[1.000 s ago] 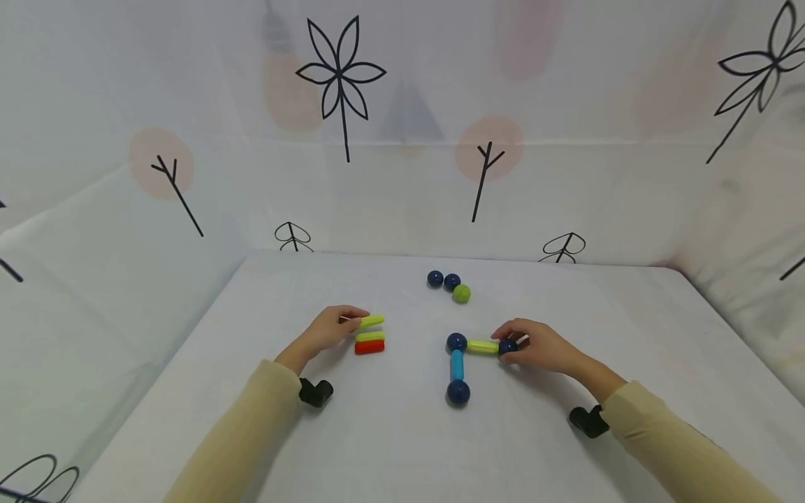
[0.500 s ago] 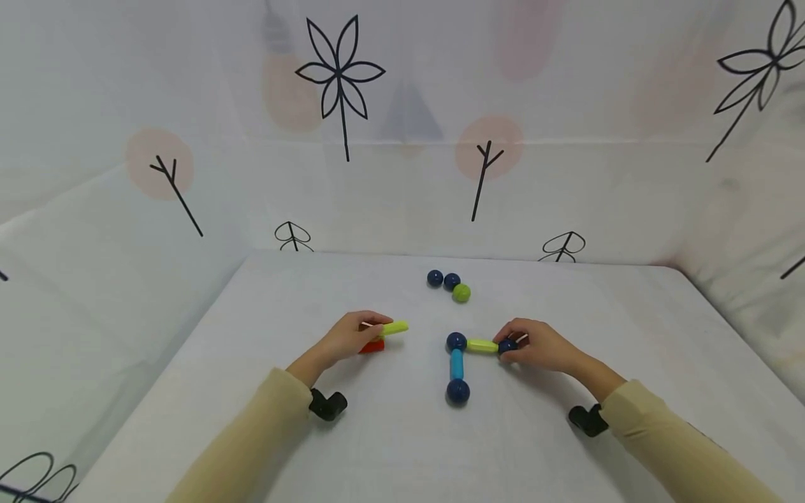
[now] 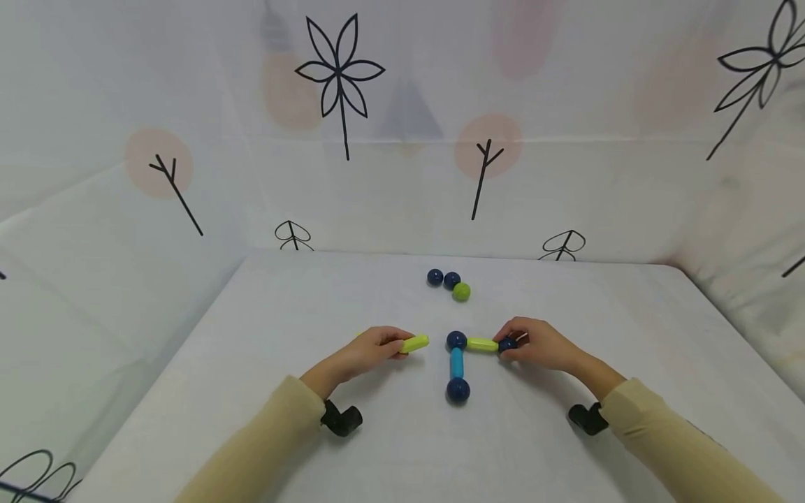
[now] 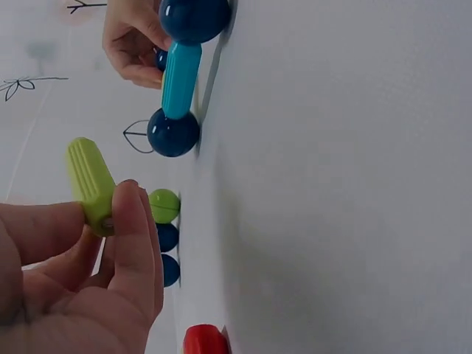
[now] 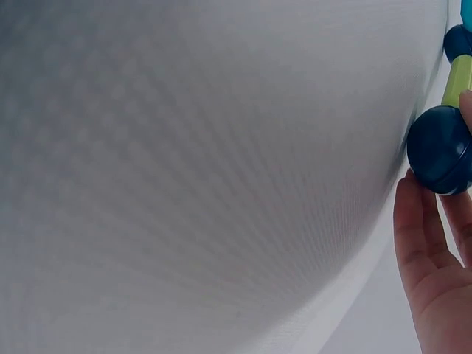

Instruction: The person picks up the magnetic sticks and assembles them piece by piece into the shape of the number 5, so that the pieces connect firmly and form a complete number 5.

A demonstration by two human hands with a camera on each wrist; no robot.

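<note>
My left hand (image 3: 371, 353) pinches a yellow-green ridged rod (image 4: 90, 181) between thumb and fingers, its free end pointing at the joined pieces. Those pieces form an L on the white table: a dark blue ball (image 3: 456, 340) at the corner, a light blue rod (image 3: 457, 363) running toward me to another dark blue ball (image 3: 458, 390), and a second yellow-green rod (image 3: 482, 345) going right. At that rod's right end, my right hand (image 3: 539, 344) holds a dark blue ball (image 5: 440, 150) with its fingertips. A gap separates the left hand's rod from the corner ball.
Farther back lie two loose dark blue balls (image 3: 435, 277) and a green ball (image 3: 462, 291). A red rod (image 4: 206, 340) lies by the left hand in the left wrist view. White patterned cloth (image 3: 402, 195) rises behind the table.
My left hand has picked up one yellow-green rod from beside the others and carried it right, toward the corner ball. The right hand and the joined pieces stay in place.
</note>
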